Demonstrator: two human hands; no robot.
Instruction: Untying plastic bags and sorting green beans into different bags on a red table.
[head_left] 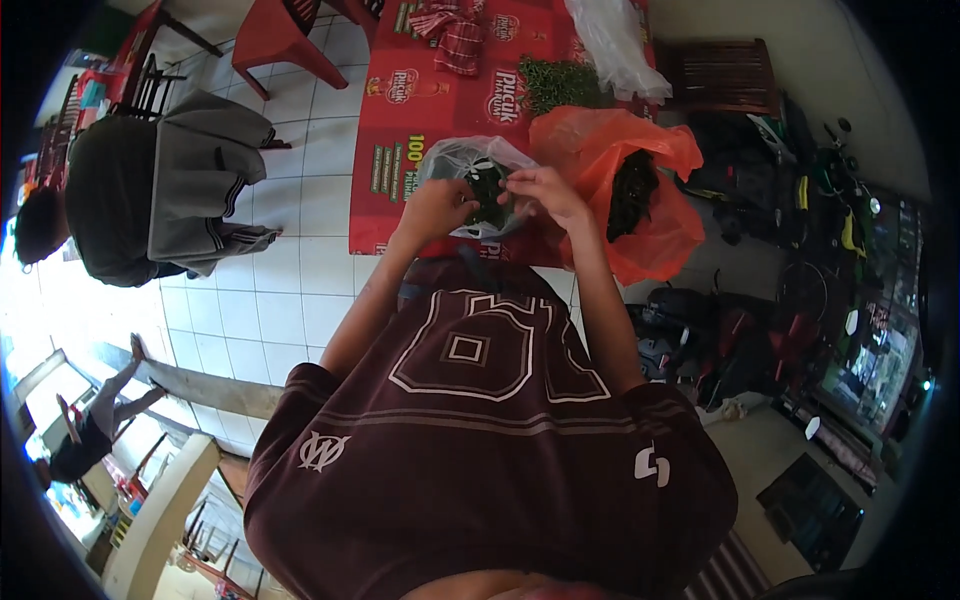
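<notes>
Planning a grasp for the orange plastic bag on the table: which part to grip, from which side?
Grip the orange plastic bag at its bunched upper rim, coming from above and from the person's right. Its mouth gapes open, showing dark greens, so a side squeeze would likely crush them. Both hands are busy at the clear bag to its left.

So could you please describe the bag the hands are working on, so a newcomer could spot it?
On the red table, just left of the orange bag, sits the clear plastic bag of dark greens. Both hands meet at it; it alone is see-through.
</notes>
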